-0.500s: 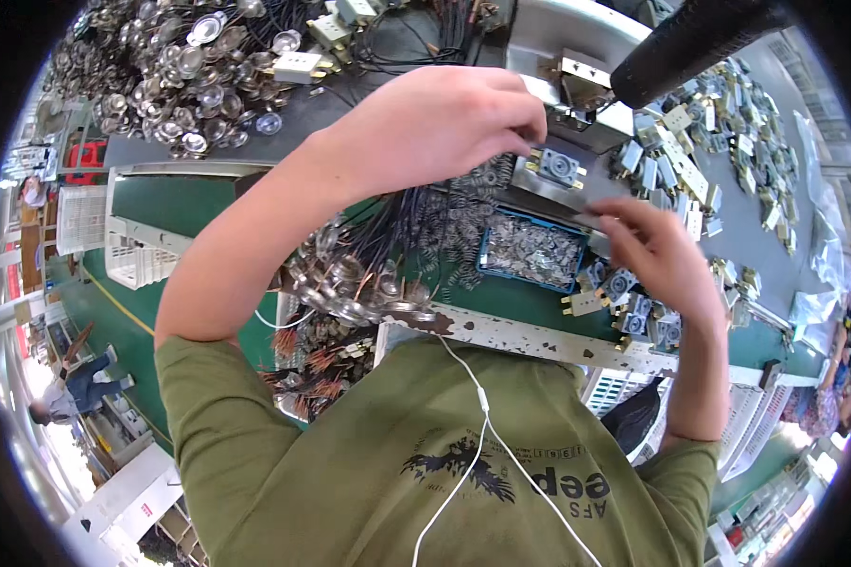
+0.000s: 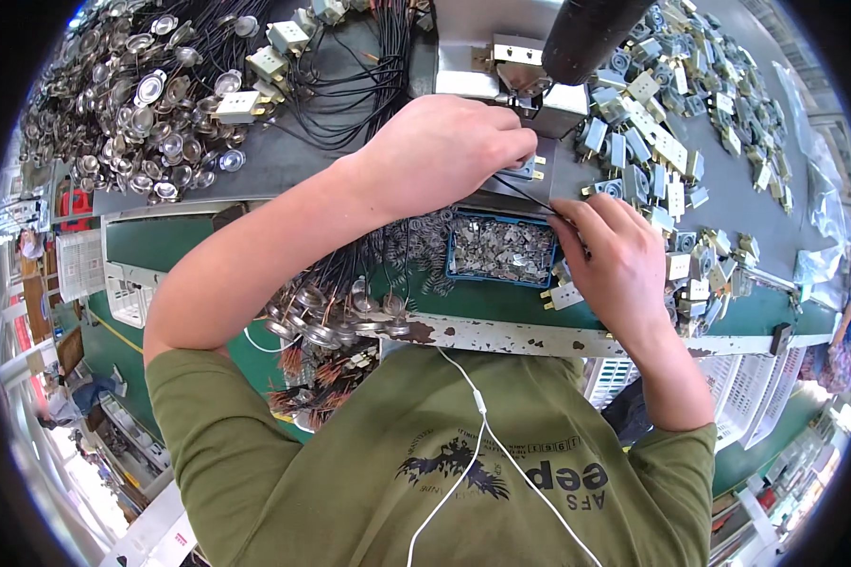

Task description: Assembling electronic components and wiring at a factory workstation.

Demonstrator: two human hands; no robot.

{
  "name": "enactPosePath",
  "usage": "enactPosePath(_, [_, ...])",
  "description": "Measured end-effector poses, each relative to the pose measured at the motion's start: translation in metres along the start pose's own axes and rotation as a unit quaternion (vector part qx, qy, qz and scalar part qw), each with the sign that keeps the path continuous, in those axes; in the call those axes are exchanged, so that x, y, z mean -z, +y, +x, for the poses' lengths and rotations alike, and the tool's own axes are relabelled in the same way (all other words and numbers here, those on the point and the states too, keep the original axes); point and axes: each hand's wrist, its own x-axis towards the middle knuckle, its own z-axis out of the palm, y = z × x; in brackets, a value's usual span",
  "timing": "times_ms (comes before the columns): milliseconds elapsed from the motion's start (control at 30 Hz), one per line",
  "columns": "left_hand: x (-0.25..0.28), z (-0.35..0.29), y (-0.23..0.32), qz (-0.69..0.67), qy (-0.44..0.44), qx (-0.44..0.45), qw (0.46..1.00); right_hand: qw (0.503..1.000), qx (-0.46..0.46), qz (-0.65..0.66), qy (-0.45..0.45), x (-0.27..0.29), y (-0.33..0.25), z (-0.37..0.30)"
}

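Note:
My left hand [image 2: 459,146] reaches over a small grey block with brass terminals [image 2: 528,169], with its fingers closed on it and covering most of it. The block lies on a metal ledge below a bench fixture [image 2: 520,80]. Just to the right, my right hand [image 2: 615,255] pinches a thin black wire [image 2: 529,195]. The wire slants up to the left toward the block, and its far end is hidden by my left hand. Below the wire, between my hands, a blue tray [image 2: 498,277] is filled with small metal pieces.
Many grey blocks [image 2: 652,142] cover the right of the bench. Silvery round discs with black wires [image 2: 151,132] are heaped at the left. Springs [image 2: 416,241] lie beside the tray. A thick black tube [image 2: 596,38] overhangs the fixture. More wired discs [image 2: 326,317] sit near the bench edge.
My left hand has come down over the grey block, which lay uncovered before. A thin black wire now shows between my hands. The whole view has shifted.

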Motion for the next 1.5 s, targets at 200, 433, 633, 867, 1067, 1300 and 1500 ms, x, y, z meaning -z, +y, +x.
enactPosePath(200, [-0.002,0.001,0.006,-0.025,0.007,0.031,0.999,0.999,0.028,-0.038,0.017,0.003,-0.002,0.003])
enactPosePath(433, [-0.001,0.003,0.007,-0.028,0.006,0.027,0.999,0.996,0.044,-0.075,-0.014,0.014,-0.004,0.007])
enactPosePath(633, [0.017,-0.018,0.013,-0.141,0.015,-0.023,0.99,0.954,-0.129,0.164,-0.216,0.036,-0.002,0.036])
enactPosePath(867, [0.024,-0.022,0.004,-0.124,0.019,-0.006,0.992,0.914,-0.09,0.393,-0.048,0.013,0.026,0.015])
enactPosePath(1067, [0.033,-0.022,0.004,-0.114,0.007,0.015,0.993,0.975,-0.051,0.207,-0.067,0.017,0.019,0.019])
enactPosePath(1300, [0.037,-0.024,0.001,-0.149,-0.01,0.03,0.988,0.952,-0.061,0.294,-0.057,0.007,0.022,0.022])
enactPosePath(1500, [0.046,-0.025,-0.005,-0.155,-0.009,0.053,0.987,0.753,-0.213,0.592,-0.194,0.003,0.023,0.034])
